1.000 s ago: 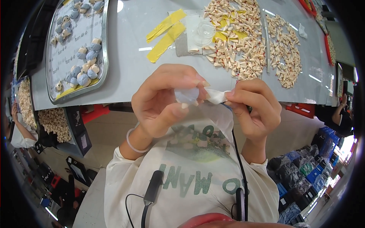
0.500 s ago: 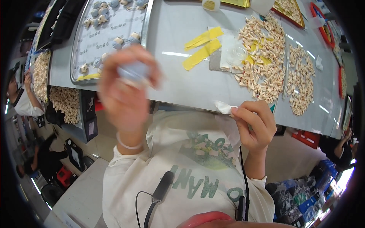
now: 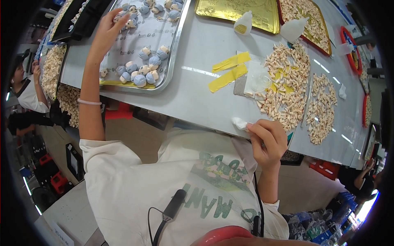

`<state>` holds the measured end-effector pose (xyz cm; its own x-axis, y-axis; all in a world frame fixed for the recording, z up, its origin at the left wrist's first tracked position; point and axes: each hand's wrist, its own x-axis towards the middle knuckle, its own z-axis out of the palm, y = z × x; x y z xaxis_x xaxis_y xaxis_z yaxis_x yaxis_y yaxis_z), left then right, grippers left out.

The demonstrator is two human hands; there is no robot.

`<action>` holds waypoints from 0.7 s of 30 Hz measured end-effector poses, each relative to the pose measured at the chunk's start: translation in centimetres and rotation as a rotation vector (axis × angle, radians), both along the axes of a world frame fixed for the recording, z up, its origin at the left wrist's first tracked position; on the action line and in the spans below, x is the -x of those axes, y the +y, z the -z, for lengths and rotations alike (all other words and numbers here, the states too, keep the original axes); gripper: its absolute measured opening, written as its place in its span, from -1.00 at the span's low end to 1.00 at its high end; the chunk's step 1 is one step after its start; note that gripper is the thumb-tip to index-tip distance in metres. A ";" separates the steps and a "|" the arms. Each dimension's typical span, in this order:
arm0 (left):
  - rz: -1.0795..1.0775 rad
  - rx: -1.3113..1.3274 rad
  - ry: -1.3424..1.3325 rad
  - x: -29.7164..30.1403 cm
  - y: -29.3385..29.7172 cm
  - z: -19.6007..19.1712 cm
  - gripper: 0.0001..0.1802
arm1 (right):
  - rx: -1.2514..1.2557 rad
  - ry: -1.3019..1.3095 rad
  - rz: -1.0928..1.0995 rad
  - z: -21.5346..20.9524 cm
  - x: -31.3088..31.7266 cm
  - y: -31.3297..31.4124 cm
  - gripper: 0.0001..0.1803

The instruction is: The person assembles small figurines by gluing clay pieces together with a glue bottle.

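Observation:
My left hand (image 3: pixel 110 28) reaches over the upper part of a metal tray (image 3: pixel 171 67). Its fingers are closed around a small blue-and-cream figurine (image 3: pixel 119 18), which they partly hide. Clusters of similar figurines (image 3: pixel 140 79) lie on the tray's printed paper liner. Near the table's front edge, my right hand (image 3: pixel 269 141) pinches a crumpled white tissue (image 3: pixel 239 123) between thumb and fingers.
Two yellow tape strips (image 3: pixel 229 78) lie beside a clear round disc (image 3: pixel 260 82). Many small cream pieces (image 3: pixel 287 96) spread over the table's right side. White squeeze bottles (image 3: pixel 243 23) stand near a gold tray (image 3: pixel 230 9). A person (image 3: pixel 30 92) sits at the far left.
My left hand has moved from in front of my chest, holding something blue, up and left to the tray. My right hand keeps the tissue and has barely moved. The view has shifted.

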<state>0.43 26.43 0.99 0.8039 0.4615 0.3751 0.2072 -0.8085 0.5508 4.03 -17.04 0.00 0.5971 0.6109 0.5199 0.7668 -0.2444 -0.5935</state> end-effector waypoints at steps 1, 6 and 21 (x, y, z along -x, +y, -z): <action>0.005 -0.233 0.056 -0.4 0.0 0.4 -0.61 | 0.006 -0.001 0.011 0.0 0.0 0.1 -0.72; 0.147 -0.435 0.250 -2.5 -0.6 1.0 -0.51 | 0.028 -0.010 0.009 0.1 0.0 0.2 -0.72; 0.100 -0.230 0.307 -1.5 -1.9 -3.0 -0.79 | 0.023 0.023 0.011 -0.2 0.0 0.1 -0.71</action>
